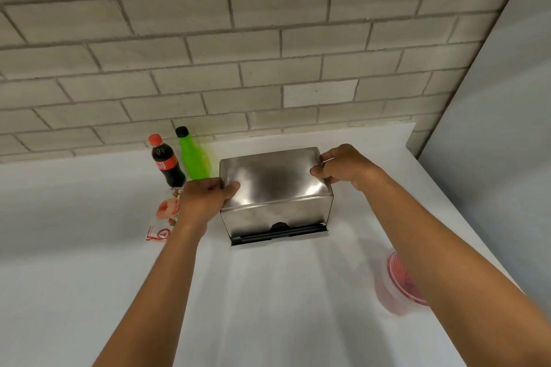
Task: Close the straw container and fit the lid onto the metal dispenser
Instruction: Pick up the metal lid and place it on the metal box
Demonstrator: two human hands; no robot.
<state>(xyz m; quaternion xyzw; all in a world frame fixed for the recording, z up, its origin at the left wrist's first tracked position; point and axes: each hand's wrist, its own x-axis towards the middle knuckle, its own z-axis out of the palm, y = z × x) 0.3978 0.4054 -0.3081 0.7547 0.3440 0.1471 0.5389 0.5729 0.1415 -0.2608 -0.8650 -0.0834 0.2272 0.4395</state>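
A shiny metal dispenser (277,217) stands on the white counter, with dark straws showing in the slot along its front bottom. Its metal lid (272,179) lies on top of the box. My left hand (205,199) grips the lid's left end, thumb on top. My right hand (343,167) grips the lid's right far corner. A round clear container with a red-pink lid (396,283) sits at the near right, partly hidden behind my right forearm.
A dark cola bottle (167,162) with a red cap and a green bottle (193,156) with a black cap stand left of the dispenser by the brick wall. A printed packet (165,217) lies under my left hand. A grey wall panel (492,128) bounds the counter's right side.
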